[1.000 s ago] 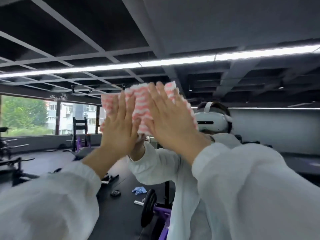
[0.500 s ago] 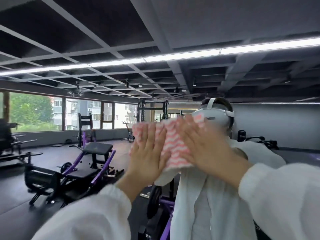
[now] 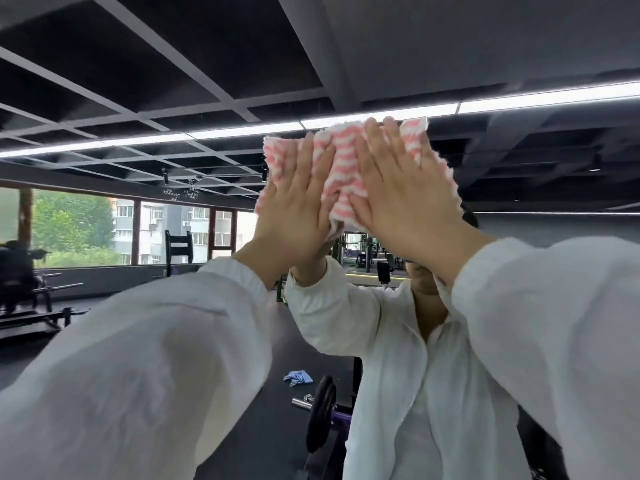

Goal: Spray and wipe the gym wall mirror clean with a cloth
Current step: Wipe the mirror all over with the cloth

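Observation:
A pink and white striped cloth (image 3: pixel 341 168) lies flat against the wall mirror (image 3: pixel 138 306), high up near the reflected ceiling light. My left hand (image 3: pixel 294 206) presses its left half with straight fingers. My right hand (image 3: pixel 401 188) presses the right half the same way, fingers spread upward. Both arms wear white sleeves. The mirror fills the view and reflects me in a white shirt behind the cloth. No spray bottle is in view.
The mirror reflects the gym: a barbell with a black plate (image 3: pixel 320 414) low in the middle, a blue cloth (image 3: pixel 298 377) on the dark floor, weight machines (image 3: pixel 24 289) at the left, and windows (image 3: pixel 104 230) behind them.
Both hands slid the cloth down the mirror and to the right, then back up high toward the ceiling light. The palms stayed flat on it throughout.

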A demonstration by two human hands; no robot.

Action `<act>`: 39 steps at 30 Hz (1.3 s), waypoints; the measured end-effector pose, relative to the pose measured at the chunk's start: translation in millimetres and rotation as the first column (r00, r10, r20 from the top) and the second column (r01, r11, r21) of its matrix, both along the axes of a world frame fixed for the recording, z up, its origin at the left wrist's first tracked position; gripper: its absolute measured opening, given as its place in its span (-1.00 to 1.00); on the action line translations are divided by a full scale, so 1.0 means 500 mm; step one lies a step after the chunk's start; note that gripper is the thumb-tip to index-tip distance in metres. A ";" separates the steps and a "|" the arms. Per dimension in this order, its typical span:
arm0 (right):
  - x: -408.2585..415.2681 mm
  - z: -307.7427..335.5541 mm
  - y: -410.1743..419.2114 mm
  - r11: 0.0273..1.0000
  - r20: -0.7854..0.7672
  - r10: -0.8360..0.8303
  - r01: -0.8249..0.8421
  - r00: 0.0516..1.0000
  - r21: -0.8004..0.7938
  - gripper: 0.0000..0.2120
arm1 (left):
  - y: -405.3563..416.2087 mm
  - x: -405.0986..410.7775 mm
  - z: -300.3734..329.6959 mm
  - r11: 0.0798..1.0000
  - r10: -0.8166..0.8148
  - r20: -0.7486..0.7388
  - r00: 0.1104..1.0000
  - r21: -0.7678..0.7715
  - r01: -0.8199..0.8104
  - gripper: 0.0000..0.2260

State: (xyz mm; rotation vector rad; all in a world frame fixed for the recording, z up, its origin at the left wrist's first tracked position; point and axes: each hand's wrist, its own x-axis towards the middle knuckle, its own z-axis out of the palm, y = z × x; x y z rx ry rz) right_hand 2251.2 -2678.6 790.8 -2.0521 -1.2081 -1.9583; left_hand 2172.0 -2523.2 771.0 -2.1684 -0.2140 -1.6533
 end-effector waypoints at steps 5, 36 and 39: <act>0.001 -0.128 0.041 0.995 0.104 0.094 -0.092 0.990 -0.023 -0.32 | 0.067 -0.035 -0.132 0.994 -0.043 -0.042 0.998 0.100 0.047 -0.48; -0.045 -0.045 0.136 0.997 0.126 0.080 -0.081 0.989 0.001 -0.33 | 0.144 -0.070 -0.081 0.992 0.045 0.066 0.997 0.115 -0.052 -0.41; -0.040 -0.108 0.146 0.983 0.144 0.178 -0.169 0.973 -0.068 -0.36 | 0.152 -0.075 -0.158 0.984 0.090 0.032 0.995 0.151 -0.094 -0.39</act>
